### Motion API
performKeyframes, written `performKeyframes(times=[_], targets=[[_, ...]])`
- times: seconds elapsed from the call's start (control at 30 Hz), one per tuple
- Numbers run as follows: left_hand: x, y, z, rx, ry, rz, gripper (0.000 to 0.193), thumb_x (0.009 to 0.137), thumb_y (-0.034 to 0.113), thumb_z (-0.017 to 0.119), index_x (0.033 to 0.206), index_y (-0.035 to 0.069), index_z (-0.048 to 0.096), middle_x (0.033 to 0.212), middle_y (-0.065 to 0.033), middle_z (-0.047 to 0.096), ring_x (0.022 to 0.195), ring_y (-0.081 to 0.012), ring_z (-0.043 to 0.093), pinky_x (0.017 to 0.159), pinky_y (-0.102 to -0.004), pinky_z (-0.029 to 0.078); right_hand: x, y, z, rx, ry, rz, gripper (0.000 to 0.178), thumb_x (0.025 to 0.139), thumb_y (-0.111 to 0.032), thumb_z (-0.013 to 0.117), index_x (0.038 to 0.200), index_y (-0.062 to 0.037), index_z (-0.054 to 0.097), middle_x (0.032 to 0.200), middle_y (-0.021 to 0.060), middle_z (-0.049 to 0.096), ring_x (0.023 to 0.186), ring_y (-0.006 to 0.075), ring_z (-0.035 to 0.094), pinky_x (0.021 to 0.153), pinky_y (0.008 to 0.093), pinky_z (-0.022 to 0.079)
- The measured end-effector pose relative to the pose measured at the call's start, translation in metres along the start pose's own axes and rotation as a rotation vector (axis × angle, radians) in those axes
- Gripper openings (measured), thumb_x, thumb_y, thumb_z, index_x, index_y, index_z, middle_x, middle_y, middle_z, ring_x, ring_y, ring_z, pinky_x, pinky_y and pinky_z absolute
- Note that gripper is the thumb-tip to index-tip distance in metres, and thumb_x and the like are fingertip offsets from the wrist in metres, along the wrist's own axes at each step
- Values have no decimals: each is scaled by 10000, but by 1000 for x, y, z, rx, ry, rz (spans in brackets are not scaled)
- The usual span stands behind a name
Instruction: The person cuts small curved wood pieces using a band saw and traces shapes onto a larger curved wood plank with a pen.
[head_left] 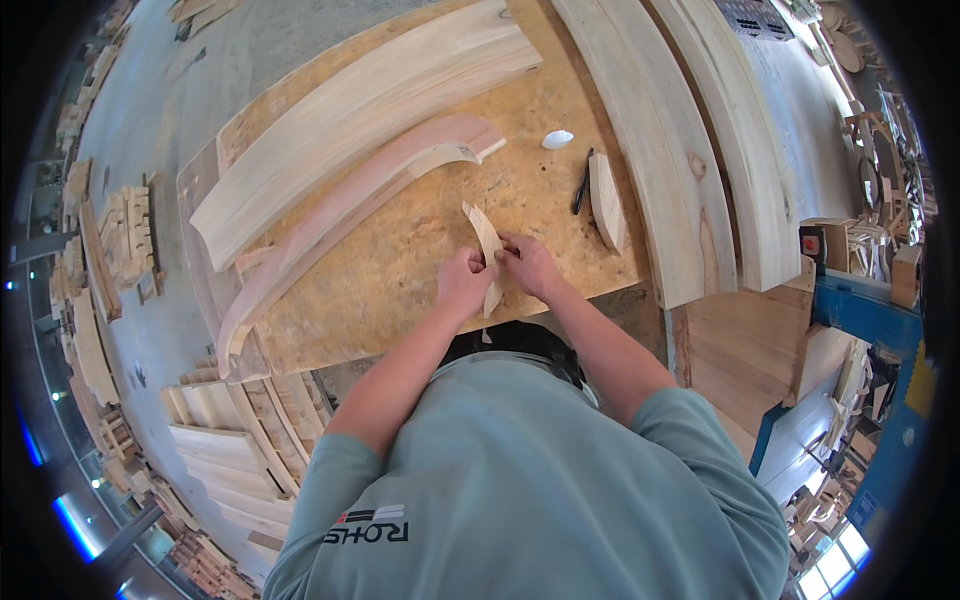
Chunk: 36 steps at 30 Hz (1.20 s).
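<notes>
A small curved strip of pale wood (485, 232) stands out from between my hands, close to the front edge of the wooden worktable (400, 235). My left hand (466, 281) pinches it from the left side. On its other side, my right hand (530, 265) grips it with thumb and fingers closed. The lower end of the strip shows below my fingers. To the right lie a thicker pale wood block (606, 203) with a curved side and a black pen (581, 190). Beyond them sits a small white object (557, 140) whose kind I cannot make out.
A wide curved board (360, 120) and a narrower curved wood piece (350, 205) lie across the table's left part. Long thick planks (665, 150) run along the right side. A blue machine frame (865, 305) stands at far right; stacked lumber (225, 450) lies at lower left.
</notes>
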<state>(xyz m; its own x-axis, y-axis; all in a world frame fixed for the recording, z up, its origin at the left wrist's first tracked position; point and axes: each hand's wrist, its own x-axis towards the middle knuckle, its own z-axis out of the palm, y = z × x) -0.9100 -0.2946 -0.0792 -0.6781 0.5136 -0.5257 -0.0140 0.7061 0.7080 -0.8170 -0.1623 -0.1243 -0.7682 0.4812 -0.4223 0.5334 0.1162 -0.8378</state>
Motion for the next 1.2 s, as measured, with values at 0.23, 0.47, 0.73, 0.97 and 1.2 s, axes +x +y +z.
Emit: performKeyframes(times=[0.23, 0.47, 0.73, 0.97, 1.2], targets=[[-4, -2, 2, -28, 8, 51, 269, 816, 158, 774, 999, -11, 671, 827, -104, 729, 714, -173, 694, 645, -326, 549, -4, -5, -4, 34, -18, -33, 444, 890, -138, 671, 1330, -88, 635, 933, 193, 718, 845, 319, 700, 783, 393, 556], [-8, 11, -3, -26, 9, 8, 256, 835, 153, 760, 1009, -16, 677, 840, -99, 733, 724, -168, 696, 652, -324, 547, -3, -5, -2, 47, 8, -14, 438, 887, -129, 667, 1322, -93, 641, 953, 192, 727, 849, 308, 708, 778, 386, 555], [11, -5, -8, -132, -132, -60, 253, 835, 111, 760, 1013, -56, 691, 865, -109, 730, 751, -152, 699, 651, -297, 570, -3, -9, -4, 97, -55, 72, 437, 925, -143, 654, 1351, -52, 615, 1071, 191, 735, 952, 276, 718, 852, 362, 549], [17, -1, -11, -114, -171, -106, 274, 828, 108, 767, 1030, -62, 694, 911, -125, 724, 775, -175, 706, 679, -308, 599, 1, 2, -8, 171, -123, 127, 436, 961, -141, 628, 1385, -45, 594, 967, 120, 716, 820, 180, 646, 775, 318, 525], [19, -5, -10, -128, -161, -145, 284, 822, 127, 780, 1036, -43, 702, 919, -110, 725, 779, -179, 712, 685, -306, 606, -1, -9, -14, 225, -163, 173, 432, 981, -124, 615, 1406, -53, 584, 884, 35, 660, 750, 112, 551, 696, 280, 498]])
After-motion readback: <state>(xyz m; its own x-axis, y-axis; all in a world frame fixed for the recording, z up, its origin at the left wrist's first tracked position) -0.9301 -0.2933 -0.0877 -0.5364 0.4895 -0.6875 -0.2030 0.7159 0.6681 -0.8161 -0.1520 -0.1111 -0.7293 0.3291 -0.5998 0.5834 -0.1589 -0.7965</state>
